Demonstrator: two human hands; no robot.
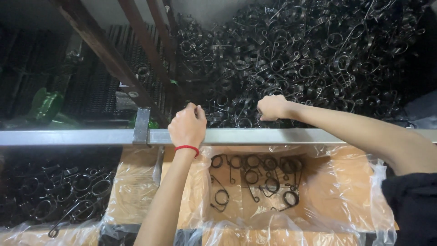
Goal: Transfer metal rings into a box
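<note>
Both arms reach forward, knuckles up. The left hand (187, 126) is curled into a loose fist. The right hand (272, 107) is likewise closed, its fingers (265, 117) tucked under.

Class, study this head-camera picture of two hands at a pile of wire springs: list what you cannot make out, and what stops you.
- Left hand: fingertips curl away over the metal rail; whether they grip a spring is hidden.
- Right hand: its closed fist hides any contents.
- Spring pile: single springs are too tangled and dark to count; the top edge cuts it off.
- Lined box: the bottom edge cuts off its front.
</note>
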